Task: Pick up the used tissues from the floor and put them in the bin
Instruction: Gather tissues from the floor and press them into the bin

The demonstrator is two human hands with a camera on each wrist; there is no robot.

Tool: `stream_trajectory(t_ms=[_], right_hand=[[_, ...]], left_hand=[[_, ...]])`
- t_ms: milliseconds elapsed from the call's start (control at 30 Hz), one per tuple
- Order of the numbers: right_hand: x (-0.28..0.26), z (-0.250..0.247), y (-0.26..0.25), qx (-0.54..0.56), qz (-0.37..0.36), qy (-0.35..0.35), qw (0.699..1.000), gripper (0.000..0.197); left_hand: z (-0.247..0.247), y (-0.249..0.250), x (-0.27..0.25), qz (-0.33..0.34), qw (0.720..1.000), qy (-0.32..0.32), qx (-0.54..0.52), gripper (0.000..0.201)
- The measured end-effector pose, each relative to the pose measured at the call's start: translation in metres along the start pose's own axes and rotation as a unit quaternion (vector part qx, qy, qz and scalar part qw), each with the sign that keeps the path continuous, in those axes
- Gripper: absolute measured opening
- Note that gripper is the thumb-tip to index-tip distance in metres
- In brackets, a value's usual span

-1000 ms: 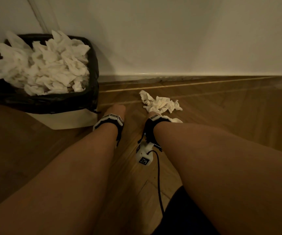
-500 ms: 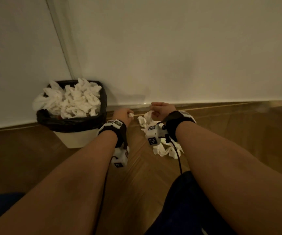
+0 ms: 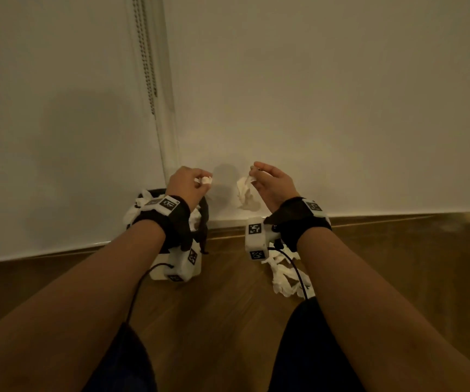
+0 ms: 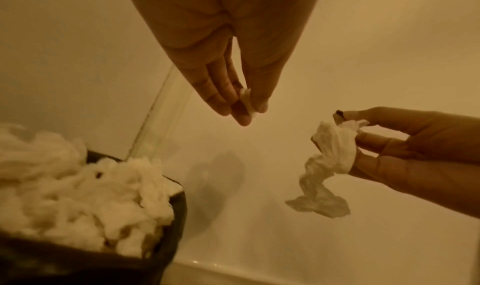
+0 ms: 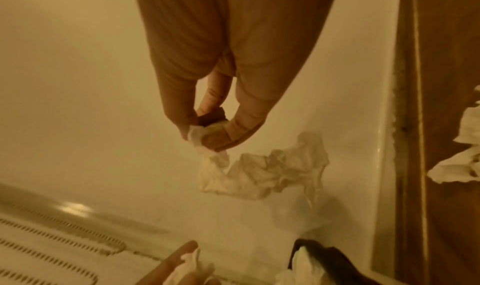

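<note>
My left hand (image 3: 191, 182) is raised above the bin's right side and pinches a small white tissue scrap (image 3: 206, 180) (image 4: 248, 102) between thumb and fingertips. My right hand (image 3: 267, 182) is held up beside it, pinching a long crumpled tissue (image 3: 246, 195) (image 5: 259, 172) that hangs down in front of the wall. The bin (image 3: 204, 219) has a black liner and is heaped with white tissues (image 4: 78, 197); my left wrist hides most of it in the head view. Several more tissues (image 3: 284, 278) lie on the wooden floor under my right wrist.
A white wall with a skirting board (image 3: 398, 210) stands right behind the hands. A bead chain (image 3: 147, 58) hangs down the wall above the bin. My dark-clothed knees (image 3: 307, 349) are at the bottom of the head view.
Both hands have risen from the floor, each with a tissue, and now hang in front of the wall. The head view has tilted up, so the bin sits lower in view.
</note>
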State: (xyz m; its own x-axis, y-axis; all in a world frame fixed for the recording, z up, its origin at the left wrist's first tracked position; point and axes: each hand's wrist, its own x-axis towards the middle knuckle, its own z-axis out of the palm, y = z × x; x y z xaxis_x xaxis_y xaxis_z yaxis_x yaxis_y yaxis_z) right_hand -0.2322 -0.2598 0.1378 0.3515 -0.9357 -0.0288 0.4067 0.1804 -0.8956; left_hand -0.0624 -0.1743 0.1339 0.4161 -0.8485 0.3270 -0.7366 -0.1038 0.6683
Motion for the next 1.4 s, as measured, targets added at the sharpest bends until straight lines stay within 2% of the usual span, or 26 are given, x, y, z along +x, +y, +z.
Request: stream_trajectory(t_ms=[167, 333, 767, 867, 933, 1000, 1033, 1100, 1167, 1267, 1333, 1400], right_hand=[[-0.004, 0.036, 0.003, 0.075, 0.011, -0.032, 0.997, 0.006], [-0.003, 0.066, 0.015, 0.137, 0.053, -0.047, 0.988, 0.015], [0.022, 0.089, 0.089, 0.190, 0.167, -0.035, 0.967, 0.035], [0.031, 0.089, 0.111, 0.137, 0.180, -0.014, 0.974, 0.024], [0.037, 0.088, 0.128, 0.011, 0.173, -0.026, 0.985, 0.024], [0.043, 0.085, 0.144, -0.156, 0.148, -0.062, 0.975, 0.031], [0.044, 0.083, 0.150, -0.264, 0.115, -0.080, 0.954, 0.031], [0.040, 0.082, 0.152, -0.466, 0.021, -0.113, 0.878, 0.033], [0.037, 0.081, 0.155, -0.578, -0.049, -0.155, 0.800, 0.037], [0.031, 0.083, 0.159, -0.683, -0.098, -0.232, 0.685, 0.035], [0.026, 0.088, 0.160, -0.714, -0.106, -0.264, 0.640, 0.032], [0.020, 0.095, 0.164, -0.726, -0.099, -0.286, 0.618, 0.034]], left_hand=[[-0.034, -0.018, -0.004, -0.045, 0.998, 0.049, -0.009, 0.023], [-0.045, -0.041, -0.001, -0.078, 0.993, 0.081, -0.032, 0.022], [-0.027, -0.103, 0.006, -0.152, 0.987, 0.000, 0.055, 0.009], [-0.023, -0.113, 0.007, -0.162, 0.982, -0.036, 0.085, 0.007], [-0.019, -0.120, 0.006, -0.165, 0.979, -0.061, 0.100, 0.005], [-0.016, -0.128, 0.005, -0.172, 0.975, -0.077, 0.114, 0.003], [-0.014, -0.132, 0.004, -0.174, 0.974, -0.083, 0.121, 0.004], [-0.014, -0.138, 0.002, -0.170, 0.971, -0.090, 0.141, 0.009], [-0.012, -0.142, 0.002, -0.170, 0.968, -0.101, 0.158, 0.010], [-0.007, -0.148, 0.000, -0.168, 0.961, -0.120, 0.183, 0.010], [-0.004, -0.151, 0.000, -0.171, 0.956, -0.138, 0.195, 0.012], [0.000, -0.153, 0.001, -0.171, 0.948, -0.158, 0.218, 0.016]])
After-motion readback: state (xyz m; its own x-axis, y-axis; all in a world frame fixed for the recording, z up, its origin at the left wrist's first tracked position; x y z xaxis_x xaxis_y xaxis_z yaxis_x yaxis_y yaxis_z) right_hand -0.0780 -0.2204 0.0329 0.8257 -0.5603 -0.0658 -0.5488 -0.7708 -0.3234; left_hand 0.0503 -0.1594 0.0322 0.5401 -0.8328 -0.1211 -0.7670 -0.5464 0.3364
